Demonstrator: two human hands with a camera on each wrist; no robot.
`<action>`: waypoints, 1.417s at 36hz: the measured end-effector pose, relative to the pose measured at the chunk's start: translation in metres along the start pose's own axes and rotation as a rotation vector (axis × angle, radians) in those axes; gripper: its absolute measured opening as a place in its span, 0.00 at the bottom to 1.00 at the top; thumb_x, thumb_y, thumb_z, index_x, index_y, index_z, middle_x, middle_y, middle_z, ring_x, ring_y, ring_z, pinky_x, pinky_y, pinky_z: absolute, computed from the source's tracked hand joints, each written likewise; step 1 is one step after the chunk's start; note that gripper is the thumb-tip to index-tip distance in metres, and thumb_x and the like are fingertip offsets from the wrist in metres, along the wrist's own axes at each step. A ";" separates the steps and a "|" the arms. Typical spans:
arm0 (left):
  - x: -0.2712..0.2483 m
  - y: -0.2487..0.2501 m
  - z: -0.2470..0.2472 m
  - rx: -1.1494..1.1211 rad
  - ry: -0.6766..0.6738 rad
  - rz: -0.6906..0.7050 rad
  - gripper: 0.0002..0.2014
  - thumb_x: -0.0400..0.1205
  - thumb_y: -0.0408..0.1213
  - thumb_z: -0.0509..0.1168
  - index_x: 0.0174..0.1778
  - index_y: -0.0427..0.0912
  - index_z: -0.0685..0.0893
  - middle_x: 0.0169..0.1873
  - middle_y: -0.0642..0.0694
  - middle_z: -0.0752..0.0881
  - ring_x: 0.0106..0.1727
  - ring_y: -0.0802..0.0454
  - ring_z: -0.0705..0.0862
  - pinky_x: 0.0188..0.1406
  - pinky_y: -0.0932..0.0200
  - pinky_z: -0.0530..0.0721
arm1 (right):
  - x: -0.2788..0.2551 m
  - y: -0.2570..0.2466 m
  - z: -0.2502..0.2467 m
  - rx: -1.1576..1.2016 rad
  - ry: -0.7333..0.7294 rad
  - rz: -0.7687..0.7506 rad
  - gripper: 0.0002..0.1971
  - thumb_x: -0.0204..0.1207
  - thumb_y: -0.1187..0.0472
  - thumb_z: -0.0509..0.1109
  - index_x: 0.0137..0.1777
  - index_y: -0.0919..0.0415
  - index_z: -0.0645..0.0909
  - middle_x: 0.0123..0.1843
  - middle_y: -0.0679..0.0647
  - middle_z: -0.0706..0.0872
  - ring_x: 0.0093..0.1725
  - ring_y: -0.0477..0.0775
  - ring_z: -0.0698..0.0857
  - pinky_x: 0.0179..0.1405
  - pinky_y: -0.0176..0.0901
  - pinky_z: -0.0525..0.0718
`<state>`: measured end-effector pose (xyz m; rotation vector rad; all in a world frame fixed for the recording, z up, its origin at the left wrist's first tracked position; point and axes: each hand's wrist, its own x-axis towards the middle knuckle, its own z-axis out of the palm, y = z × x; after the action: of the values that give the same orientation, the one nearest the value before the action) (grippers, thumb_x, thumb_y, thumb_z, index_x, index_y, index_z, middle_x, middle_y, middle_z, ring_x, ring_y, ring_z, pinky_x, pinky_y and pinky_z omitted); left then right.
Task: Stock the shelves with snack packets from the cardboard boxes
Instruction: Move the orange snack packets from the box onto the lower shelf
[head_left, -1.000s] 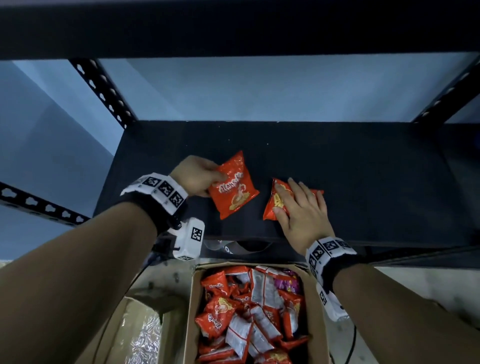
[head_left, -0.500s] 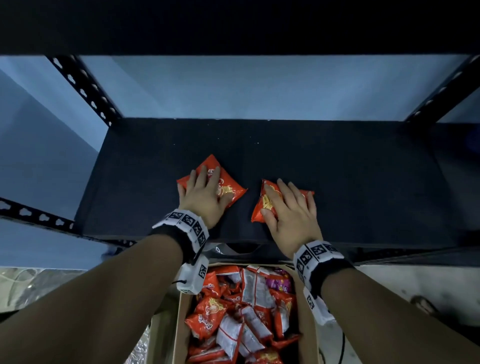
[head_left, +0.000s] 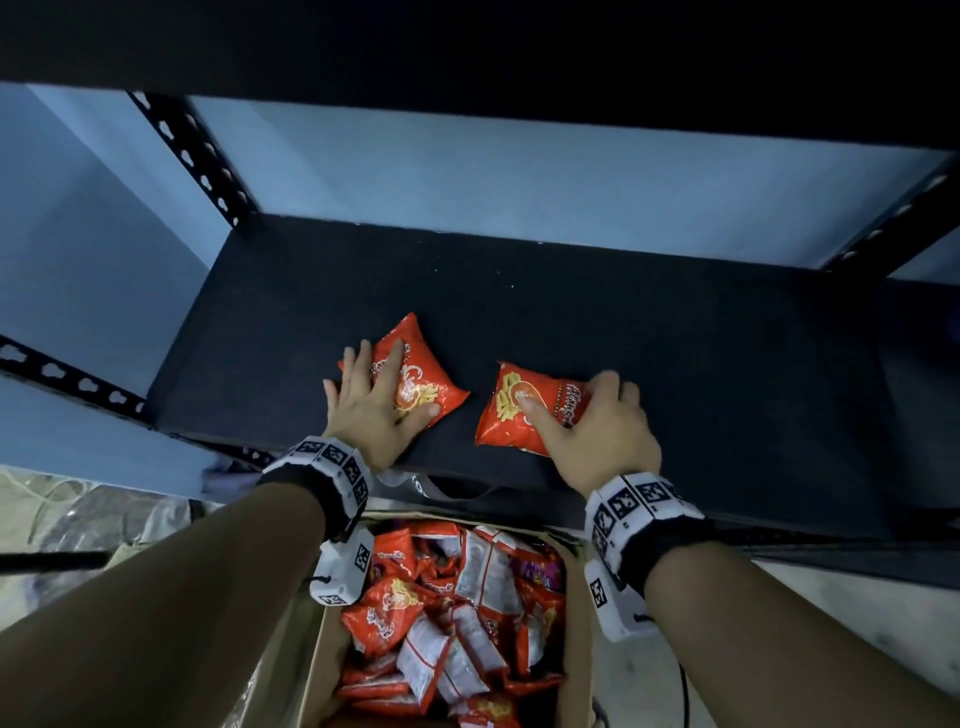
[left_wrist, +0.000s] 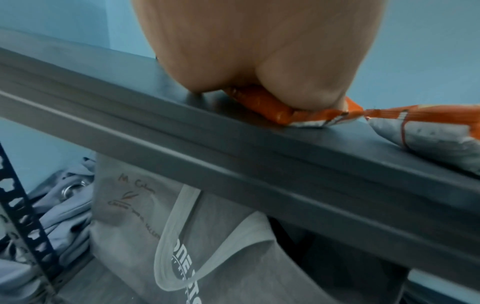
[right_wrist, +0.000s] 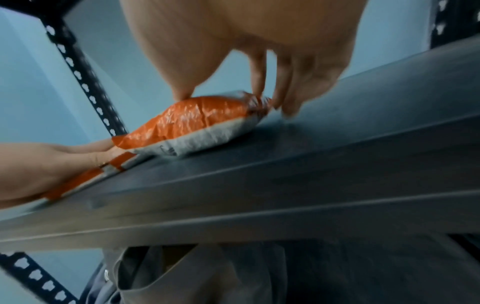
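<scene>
Two orange snack packets lie on the dark shelf (head_left: 675, 364), near its front edge. My left hand (head_left: 382, 395) lies flat with straight fingers on the left packet (head_left: 431, 384); the left wrist view shows my palm pressing that left packet (left_wrist: 262, 102) down. My right hand (head_left: 587, 415) grips the right packet (head_left: 511, 415), thumb on top and fingers curled over its right end. In the right wrist view, thumb and fingertips (right_wrist: 259, 90) pinch the right packet (right_wrist: 192, 119). Below the shelf an open cardboard box (head_left: 574, 649) holds several orange and white packets (head_left: 431, 613).
Another dark shelf (head_left: 467, 41) runs close overhead. Slotted black uprights (head_left: 192, 156) stand at the back corners. Grey fabric bags (left_wrist: 182, 226) fill the space under the shelf. Crumpled plastic sheeting (head_left: 78, 519) lies on the floor at left. Bare shelf stretches behind and to the right.
My left hand has laid its packet down and flattened on it. My right hand has slid to its packet's right end, curled its fingers there and uncovered the left part.
</scene>
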<state>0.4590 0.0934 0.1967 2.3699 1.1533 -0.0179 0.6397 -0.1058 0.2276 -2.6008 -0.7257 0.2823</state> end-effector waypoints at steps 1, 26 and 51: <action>0.001 -0.001 -0.001 -0.005 -0.016 -0.006 0.49 0.76 0.75 0.56 0.90 0.61 0.42 0.90 0.44 0.41 0.90 0.45 0.36 0.85 0.31 0.37 | 0.002 0.002 0.000 0.001 -0.037 -0.002 0.45 0.64 0.14 0.60 0.63 0.55 0.72 0.59 0.55 0.78 0.54 0.61 0.85 0.44 0.59 0.89; 0.008 -0.053 -0.034 -0.163 -0.185 0.201 0.50 0.65 0.72 0.75 0.83 0.72 0.61 0.89 0.50 0.40 0.89 0.46 0.38 0.88 0.37 0.49 | 0.031 -0.051 0.001 0.046 -0.296 -0.270 0.22 0.84 0.51 0.71 0.78 0.45 0.78 0.83 0.48 0.69 0.79 0.55 0.65 0.81 0.50 0.65; 0.013 -0.049 -0.065 -0.234 -0.105 -0.090 0.51 0.65 0.61 0.83 0.78 0.43 0.68 0.64 0.48 0.80 0.61 0.50 0.82 0.58 0.52 0.83 | -0.002 -0.079 0.027 0.232 -0.172 0.176 0.39 0.73 0.32 0.75 0.74 0.60 0.73 0.56 0.50 0.83 0.53 0.53 0.84 0.49 0.47 0.83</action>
<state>0.4185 0.1567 0.2296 2.0869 1.1446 -0.0356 0.5946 -0.0368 0.2387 -2.4396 -0.4868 0.6121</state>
